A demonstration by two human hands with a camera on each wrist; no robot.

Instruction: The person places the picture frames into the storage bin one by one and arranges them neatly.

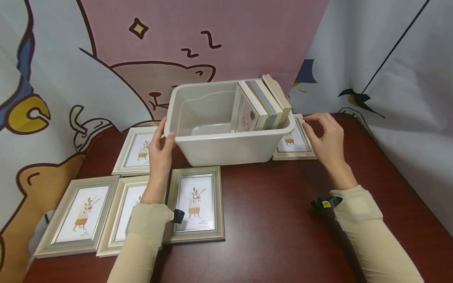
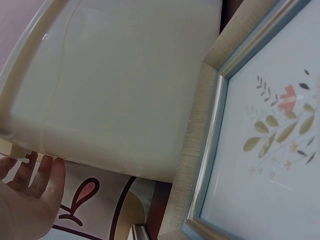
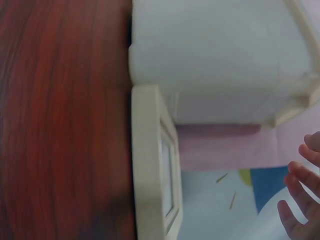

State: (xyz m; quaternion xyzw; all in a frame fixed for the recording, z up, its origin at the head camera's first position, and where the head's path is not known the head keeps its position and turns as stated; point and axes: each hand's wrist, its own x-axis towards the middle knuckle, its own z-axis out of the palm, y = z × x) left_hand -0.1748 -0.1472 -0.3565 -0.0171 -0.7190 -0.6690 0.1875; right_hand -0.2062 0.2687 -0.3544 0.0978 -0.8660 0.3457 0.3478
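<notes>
Head view: we are looking down at a pale bin (image 1: 226,151) that is standing toward the back of a red-brown desk (image 1: 262,212).
Left grip (image 1: 161,148): this bare hand is holding the bin by its left end, the thumb resting on the front corner of the rim; in the left wrist view we are seeing fingertips touching beneath the lip.
Right grip (image 1: 327,137): this hand is holding nothing; its fingers are bending loosely, thumb and forefinger parted, as it is hovering near the right-hand frame (image 1: 295,141).
Right-hand frame: it is lying beside the bin's right end, its plant print partly hiding from us behind the bin.
Standing frames (image 1: 262,106): several are sitting on edge inside the bin's right end, showing white, blue-grey and cream sides.
Left-hand frames (image 1: 194,204): four are lying on the desk, the left forearm partly covering one.
Backdrop (image 1: 255,35): a cartoon-printed cloth is hanging behind the desk.
</notes>
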